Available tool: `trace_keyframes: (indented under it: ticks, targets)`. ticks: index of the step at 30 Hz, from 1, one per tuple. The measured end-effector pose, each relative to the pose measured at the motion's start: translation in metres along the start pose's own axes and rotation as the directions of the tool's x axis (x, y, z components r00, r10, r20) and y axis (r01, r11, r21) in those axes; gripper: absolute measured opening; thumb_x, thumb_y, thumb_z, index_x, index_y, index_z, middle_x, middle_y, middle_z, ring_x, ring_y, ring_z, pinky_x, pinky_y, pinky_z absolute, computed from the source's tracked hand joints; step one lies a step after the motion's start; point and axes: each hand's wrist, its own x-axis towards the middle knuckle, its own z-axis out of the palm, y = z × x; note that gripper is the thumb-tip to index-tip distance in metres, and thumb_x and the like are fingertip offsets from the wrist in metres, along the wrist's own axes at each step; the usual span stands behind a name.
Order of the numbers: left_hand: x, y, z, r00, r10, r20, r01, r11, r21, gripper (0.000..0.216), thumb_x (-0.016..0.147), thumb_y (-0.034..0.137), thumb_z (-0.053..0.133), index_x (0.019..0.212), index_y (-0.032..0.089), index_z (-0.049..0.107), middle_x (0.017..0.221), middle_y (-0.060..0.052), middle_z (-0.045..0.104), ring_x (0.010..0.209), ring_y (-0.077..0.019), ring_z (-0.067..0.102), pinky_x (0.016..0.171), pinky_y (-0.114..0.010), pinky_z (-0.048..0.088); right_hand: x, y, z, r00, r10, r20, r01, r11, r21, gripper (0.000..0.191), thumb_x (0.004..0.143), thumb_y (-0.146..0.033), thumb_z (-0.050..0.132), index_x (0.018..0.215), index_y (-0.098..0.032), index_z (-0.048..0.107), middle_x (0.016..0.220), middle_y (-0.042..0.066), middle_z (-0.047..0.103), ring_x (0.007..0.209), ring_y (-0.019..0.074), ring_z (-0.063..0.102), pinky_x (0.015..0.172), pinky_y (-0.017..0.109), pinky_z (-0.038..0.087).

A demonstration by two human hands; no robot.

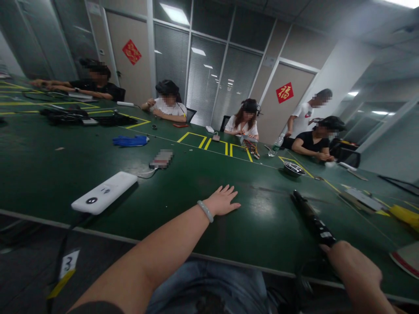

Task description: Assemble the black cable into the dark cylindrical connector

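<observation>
My left hand (224, 200) lies palm down on the green tabletop, fingers spread, with nothing in it. A pale bangle (205, 211) circles that wrist. At the right, my right hand (352, 266) is closed round the near end of a long, slim black tool (312, 218) with small light labels; its exact kind I cannot make out. The tool points away from me, over the table. Left of my left hand sits a white power bank (105, 192), with a white cable running to a small device (162, 159) whose surface is blurred.
Blue gloves (131, 140), a metal bowl (293, 168) and a water bottle (276, 145) stand farther off on the green table (183, 183). Yellow tape marks its surface. Several people sit across from me; one person (303, 115) stands. A yellow cloth-like item (404, 216) lies right.
</observation>
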Motion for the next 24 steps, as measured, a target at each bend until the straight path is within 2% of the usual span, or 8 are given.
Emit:
trace_keyframes:
  ticks: [2,5,7,10,12,14,19,24]
  targets:
    - [0.002,-0.001,0.002,1.0,0.015,-0.003,-0.015,1.0,0.008,0.07,0.093,0.062,0.018,0.147,0.018,0.025,0.154,-0.009,0.017,0.142,-0.0271,0.011,0.113,-0.049,0.013,-0.003,-0.033,-0.016,0.999,-0.007,-0.041,0.007,1.0,0.004,0.065,0.079,-0.067,0.039,0.097,-0.011,0.068,0.098,0.029,0.064,0.086,0.0399,0.065,0.068,0.05,0.049]
    - [0.004,0.002,0.003,0.997,0.077,-0.015,-0.076,0.997,0.019,0.066,0.095,0.059,0.016,0.147,0.019,0.025,0.154,-0.007,0.018,0.142,-0.0245,0.011,0.114,-0.046,0.013,-0.01,-0.102,-0.038,0.921,-0.317,-0.225,0.337,0.94,0.053,0.081,0.081,-0.066,0.041,0.128,0.0,0.049,0.132,0.029,0.047,0.122,0.0403,0.046,0.096,0.052,0.04]
    - [0.005,0.007,0.003,0.992,0.125,-0.03,-0.124,0.992,0.028,0.063,0.096,0.055,0.015,0.147,0.02,0.025,0.154,-0.006,0.02,0.143,-0.0233,0.011,0.114,-0.046,0.013,-0.018,-0.153,-0.048,0.802,-0.516,-0.301,0.576,0.801,0.163,0.077,0.085,-0.06,0.041,0.139,-0.005,0.037,0.146,0.022,0.034,0.135,0.0334,0.029,0.107,0.049,0.029]
    - [0.005,0.01,0.005,0.98,0.191,-0.059,-0.186,0.98,0.074,0.056,0.097,0.047,0.021,0.147,0.021,0.024,0.154,-0.005,0.021,0.142,-0.0231,0.013,0.114,-0.045,0.014,-0.037,-0.22,-0.054,0.561,-0.756,-0.338,0.822,0.46,0.335,0.063,0.093,-0.052,0.034,0.147,-0.021,0.025,0.153,0.008,0.022,0.141,0.0227,0.018,0.112,0.044,0.023]
    - [0.006,0.008,0.011,0.968,0.246,-0.051,-0.238,0.963,0.128,0.057,0.096,0.04,0.031,0.148,0.02,0.021,0.154,-0.006,0.019,0.142,-0.0239,0.014,0.115,-0.044,0.012,-0.052,-0.252,-0.052,0.391,-0.863,-0.321,0.881,0.25,0.402,0.059,0.095,-0.049,0.033,0.148,-0.025,0.024,0.153,0.006,0.024,0.141,0.0215,0.018,0.114,0.045,0.02]
    - [0.008,0.003,0.017,0.962,0.274,-0.013,-0.268,0.949,0.166,0.063,0.091,0.035,0.04,0.148,0.02,0.02,0.154,-0.006,0.019,0.141,-0.0257,0.015,0.116,-0.043,0.012,-0.063,-0.27,-0.046,0.293,-0.908,-0.298,0.883,0.138,0.449,0.056,0.095,-0.049,0.032,0.146,-0.025,0.028,0.15,0.006,0.03,0.14,0.0224,0.021,0.114,0.046,0.017]
    - [0.011,-0.003,0.026,0.963,0.268,-0.029,-0.26,0.952,0.16,0.067,0.087,0.033,0.045,0.148,0.022,0.022,0.153,-0.002,0.023,0.141,-0.0279,0.016,0.116,-0.04,0.013,-0.069,-0.276,-0.038,0.285,-0.911,-0.298,0.862,0.108,0.496,0.055,0.095,-0.05,0.035,0.144,-0.025,0.034,0.148,0.006,0.035,0.138,0.0225,0.025,0.115,0.045,0.014]
    - [0.009,0.003,0.02,0.965,0.263,-0.001,-0.26,0.954,0.147,0.062,0.089,0.032,0.044,0.146,0.015,0.028,0.153,-0.008,0.021,0.14,-0.0296,0.017,0.116,-0.04,0.012,-0.067,-0.271,-0.04,0.291,-0.908,-0.302,0.853,0.104,0.511,0.054,0.095,-0.05,0.036,0.143,-0.026,0.035,0.148,0.005,0.036,0.138,0.0224,0.026,0.114,0.044,0.016]
